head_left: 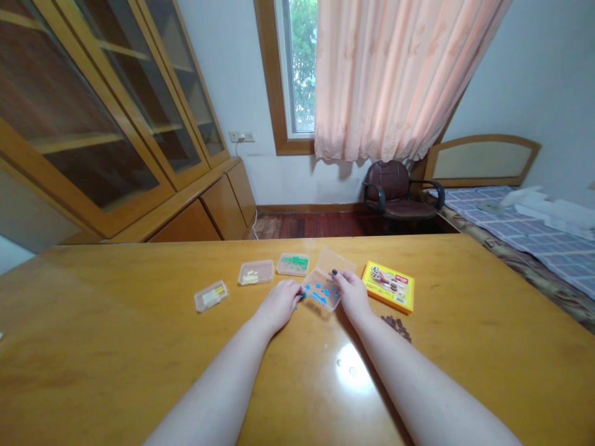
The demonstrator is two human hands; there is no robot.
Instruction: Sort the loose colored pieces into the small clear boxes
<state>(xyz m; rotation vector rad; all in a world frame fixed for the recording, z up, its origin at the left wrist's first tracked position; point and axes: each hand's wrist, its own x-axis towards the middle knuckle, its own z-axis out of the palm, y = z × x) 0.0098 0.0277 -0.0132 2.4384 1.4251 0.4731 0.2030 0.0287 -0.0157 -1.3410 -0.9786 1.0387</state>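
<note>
A small clear plastic box (321, 291) with several blue pieces inside is tilted between my hands, its lid (335, 261) hinged open behind it. My right hand (352, 292) is closed on the box's right side, thumb on the rim. My left hand (280, 301) has its fingers curled at the box's left edge, touching the blue pieces there; what it pinches is too small to make out.
On the wooden table (116, 322) lie a clear box of green pieces (292, 264), two clear boxes with pale yellow pieces (255, 272) (211, 295), a yellow booklet (389, 285) and a small pile of dark brown pieces (396, 326). A chair (400, 189) and a bed (534, 229) stand beyond.
</note>
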